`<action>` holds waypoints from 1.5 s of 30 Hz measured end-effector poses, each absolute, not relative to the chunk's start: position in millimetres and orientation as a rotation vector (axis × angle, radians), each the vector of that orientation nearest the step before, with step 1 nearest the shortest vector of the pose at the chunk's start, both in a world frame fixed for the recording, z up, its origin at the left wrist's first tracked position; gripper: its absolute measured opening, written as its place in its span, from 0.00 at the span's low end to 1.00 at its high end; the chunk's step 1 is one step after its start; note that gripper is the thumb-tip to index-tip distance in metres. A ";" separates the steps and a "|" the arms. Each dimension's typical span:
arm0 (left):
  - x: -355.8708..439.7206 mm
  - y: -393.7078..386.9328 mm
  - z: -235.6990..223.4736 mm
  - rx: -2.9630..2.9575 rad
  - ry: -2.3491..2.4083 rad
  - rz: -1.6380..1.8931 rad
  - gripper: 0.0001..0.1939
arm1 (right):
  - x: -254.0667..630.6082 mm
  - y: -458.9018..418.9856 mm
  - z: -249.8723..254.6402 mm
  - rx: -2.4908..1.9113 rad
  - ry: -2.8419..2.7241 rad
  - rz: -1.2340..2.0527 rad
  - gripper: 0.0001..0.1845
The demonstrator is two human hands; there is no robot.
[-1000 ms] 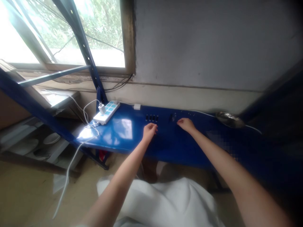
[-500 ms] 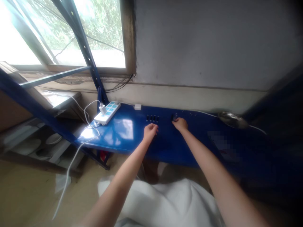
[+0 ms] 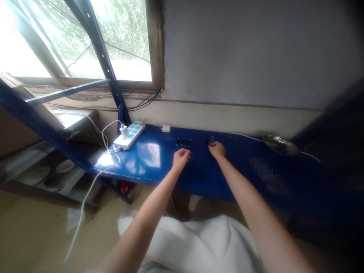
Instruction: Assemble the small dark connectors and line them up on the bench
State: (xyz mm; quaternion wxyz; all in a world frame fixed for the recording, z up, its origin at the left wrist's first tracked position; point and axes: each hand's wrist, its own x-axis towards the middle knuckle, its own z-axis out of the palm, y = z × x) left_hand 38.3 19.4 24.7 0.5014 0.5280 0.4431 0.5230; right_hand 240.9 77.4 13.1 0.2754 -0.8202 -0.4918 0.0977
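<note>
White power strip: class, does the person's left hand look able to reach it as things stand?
Probably yes: the left hand is to the right of the white power strip, and only blue tabletop lies between them, with nothing standing in the way.

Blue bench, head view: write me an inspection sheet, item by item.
Surface: glossy blue metal bench, window glare on its left part.
Things at the hands: row of small dark pieces; another dark piece near the right hand.
Clutter: steel bowl at the far right.
Hands: left hand just below the row; right hand beside the lone piece; any grip cannot be told.
Cables: white cords run from a power strip down to the floor.
Surroundings: window, blue shelf upright.
</note>
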 end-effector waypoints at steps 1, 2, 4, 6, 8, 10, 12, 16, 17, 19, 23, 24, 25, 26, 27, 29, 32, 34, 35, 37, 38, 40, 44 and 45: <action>38.3 18.9 25.2 1.276 1.073 1.262 0.10 | 240.0 75.1 12.5 -2.160 -1.323 0.216 0.07; 38.3 18.4 25.8 1.276 1.075 1.259 0.10 | 239.3 72.7 11.7 -2.097 -1.331 0.157 0.07; 38.6 17.6 27.2 1.278 1.080 1.255 0.10 | 238.1 68.2 9.6 -1.926 -1.380 0.039 0.07; 38.9 17.0 28.5 1.280 1.085 1.253 0.10 | 237.3 65.2 7.4 -1.750 -1.463 -0.032 0.07; 39.1 17.0 29.0 1.280 1.087 1.250 0.10 | 236.5 64.6 5.7 -1.625 -1.558 -0.052 0.06; 39.2 17.6 28.2 1.280 1.088 1.248 0.10 | 235.4 66.2 4.7 -1.567 -1.645 -0.059 0.05; 39.1 18.4 26.5 1.282 1.086 1.254 0.10 | 233.9 69.2 4.0 -1.558 -1.706 -0.072 0.05; 39.0 19.1 24.5 1.285 1.080 1.265 0.10 | 230.4 75.4 3.8 -1.602 -1.743 -0.099 0.04; 39.0 18.9 24.7 1.285 1.082 1.263 0.10 | 229.7 76.7 3.9 -1.611 -1.742 -0.100 0.04; 38.7 18.4 25.7 1.289 1.085 1.257 0.10 | 228.4 78.8 4.3 -1.622 -1.733 -0.098 0.04; 38.2 17.1 26.6 1.315 1.088 1.251 0.10 | 227.5 80.9 4.8 -1.633 -1.711 -0.080 0.04; 38.2 16.9 26.1 1.327 1.089 1.249 0.10 | 227.5 80.7 4.8 -1.634 -1.705 -0.077 0.04; 38.2 16.8 25.4 1.341 1.090 1.247 0.11 | 227.5 80.1 4.9 -1.631 -1.698 -0.074 0.04; 38.3 16.7 24.5 1.358 1.092 1.242 0.11 | 227.4 79.1 5.1 -1.625 -1.688 -0.071 0.03; 38.5 16.8 23.4 1.379 1.095 1.238 0.11 | 226.9 77.6 5.6 -1.616 -1.673 -0.066 0.03; 39.2 16.9 21.2 1.434 1.101 1.236 0.11 | 224.6 73.0 7.4 -1.595 -1.620 -0.053 0.03; 40.5 16.8 19.0 1.560 1.103 1.281 0.11 | 215.6 61.1 11.8 -1.530 -1.511 -0.032 0.03; 41.4 16.0 19.0 1.670 1.094 1.329 0.12 | 205.9 49.4 14.6 -1.454 -1.456 -0.020 0.03; 41.9 15.4 19.4 1.725 1.088 1.349 0.13 | 200.3 42.8 15.6 -1.413 -1.434 -0.017 0.03; 42.7 13.9 20.7 1.832 1.071 1.368 0.18 | 189.1 29.3 16.7 -1.348 -1.403 -0.027 0.04; 43.0 13.2 21.4 1.885 1.054 1.370 0.19 | 183.9 23.1 16.8 -1.323 -1.391 -0.038 0.04; 43.4 12.1 22.5 2.002 0.999 1.356 0.21 | 175.4 12.9 16.4 -1.291 -1.399 -0.064 0.05; 43.5 12.7 20.6 2.184 0.930 1.244 0.20 | 167.3 3.4 14.9 -1.285 -1.479 -0.084 0.04; 43.6 13.5 19.2 2.198 0.947 1.216 0.20 | 166.6 2.5 14.4 -1.283 -1.495 -0.080 0.04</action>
